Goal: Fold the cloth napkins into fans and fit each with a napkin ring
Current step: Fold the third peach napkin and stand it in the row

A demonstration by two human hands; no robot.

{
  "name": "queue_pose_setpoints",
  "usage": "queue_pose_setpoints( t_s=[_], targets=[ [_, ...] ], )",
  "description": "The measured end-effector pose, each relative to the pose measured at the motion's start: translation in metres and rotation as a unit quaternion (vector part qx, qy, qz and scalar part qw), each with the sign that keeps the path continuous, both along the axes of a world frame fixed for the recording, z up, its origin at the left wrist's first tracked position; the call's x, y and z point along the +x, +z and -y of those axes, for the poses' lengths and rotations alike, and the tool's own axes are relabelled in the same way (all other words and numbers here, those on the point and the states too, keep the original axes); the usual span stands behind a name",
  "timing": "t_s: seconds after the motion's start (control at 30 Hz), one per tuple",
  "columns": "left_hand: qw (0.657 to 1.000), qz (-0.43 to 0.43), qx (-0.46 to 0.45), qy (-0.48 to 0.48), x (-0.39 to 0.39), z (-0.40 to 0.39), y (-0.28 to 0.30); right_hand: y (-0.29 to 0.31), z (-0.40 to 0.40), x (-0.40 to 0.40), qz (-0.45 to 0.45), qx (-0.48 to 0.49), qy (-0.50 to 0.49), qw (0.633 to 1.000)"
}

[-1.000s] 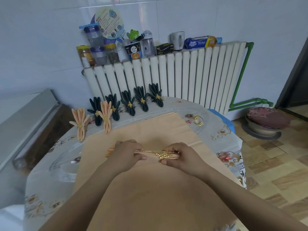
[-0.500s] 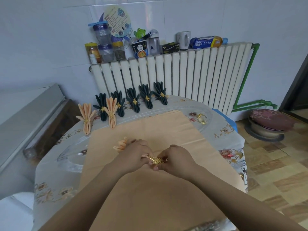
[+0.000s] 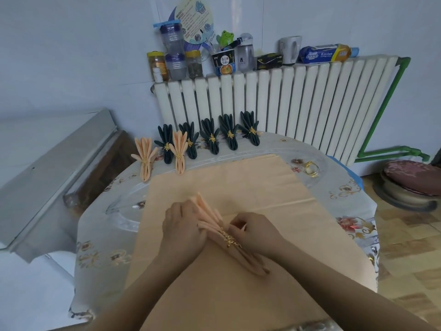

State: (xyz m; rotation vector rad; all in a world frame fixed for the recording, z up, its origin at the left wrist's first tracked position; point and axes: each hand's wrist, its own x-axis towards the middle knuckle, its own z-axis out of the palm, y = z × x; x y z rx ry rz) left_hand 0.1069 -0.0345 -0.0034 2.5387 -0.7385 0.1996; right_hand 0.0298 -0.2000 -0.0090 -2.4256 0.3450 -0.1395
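A pleated peach napkin [image 3: 210, 217] lies diagonally on a flat peach cloth [image 3: 238, 187], its pleats fanning out toward the upper left. A gold leaf-shaped ring [image 3: 230, 240] sits around its middle. My left hand [image 3: 182, 225] holds the fanned end from the left, fingers curled on the pleats. My right hand [image 3: 254, 231] pinches the napkin at the ring. At the table's far edge stand several dark green ringed fans [image 3: 211, 137] and two peach ringed fans [image 3: 145, 158].
Loose gold rings [image 3: 311, 168] lie on the table at the far right. A white radiator [image 3: 286, 108] with jars and boxes on top stands behind. A grey cabinet [image 3: 47, 177] is at the left, a cushioned stool [image 3: 410, 182] on the floor at the right.
The napkin lay as a closed bundle between both hands; the ring slid toward its middle, and now the bundle has turned diagonal with its upper pleats spread into a fan.
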Motion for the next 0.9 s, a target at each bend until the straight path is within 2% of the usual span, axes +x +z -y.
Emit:
queue_pose_setpoints(
  t_s=[0.03,0.13,0.17,0.2,0.23,0.27,0.33,0.43,0.53,0.6,0.67,0.8,0.9],
  targets=[
    [0.999,-0.017,-0.02,0.039,-0.005,-0.002,0.001,0.002,0.002,0.004,-0.003,0.035,0.0,0.999],
    [0.997,0.044,-0.006,0.068,-0.014,-0.009,-0.007,0.007,0.002,0.013,-0.03,0.083,0.018,0.996],
    [0.998,0.007,0.009,0.06,-0.016,-0.011,-0.009,0.008,0.002,0.014,-0.04,0.099,0.017,0.994],
    [0.996,-0.078,0.016,0.047,-0.017,-0.012,-0.01,0.009,0.002,0.018,-0.05,0.123,0.012,0.991],
    [0.983,-0.182,-0.003,0.028,-0.018,-0.01,-0.013,0.01,0.002,0.02,-0.063,0.154,0.002,0.986],
    [0.961,-0.268,-0.059,0.024,-0.02,-0.008,-0.015,0.011,0.002,0.021,-0.079,0.184,-0.008,0.98],
    [0.915,-0.348,-0.194,0.061,-0.02,0.0,-0.017,0.012,0.001,0.027,-0.109,0.225,-0.019,0.968],
    [0.849,-0.417,-0.313,0.088,-0.017,0.011,-0.011,0.009,0.001,0.032,-0.12,0.288,-0.045,0.949],
    [0.817,-0.45,-0.348,0.092,-0.003,0.018,-0.009,0.008,0.003,0.041,-0.113,0.404,-0.079,0.904],
    [0.815,-0.454,-0.345,0.102,0.002,0.021,-0.009,0.005,0.004,0.044,-0.102,0.458,-0.099,0.878],
    [0.814,-0.453,-0.344,0.116,0.017,0.028,-0.011,-0.001,0.005,0.059,-0.089,0.477,-0.112,0.867],
    [0.783,-0.465,-0.392,0.129,0.047,0.044,-0.002,-0.002,0.01,0.089,-0.044,0.498,-0.16,0.851],
    [0.781,-0.456,-0.406,0.129,0.091,0.062,0.004,0.005,0.022,0.131,-0.022,0.529,-0.165,0.832]
  ],
)
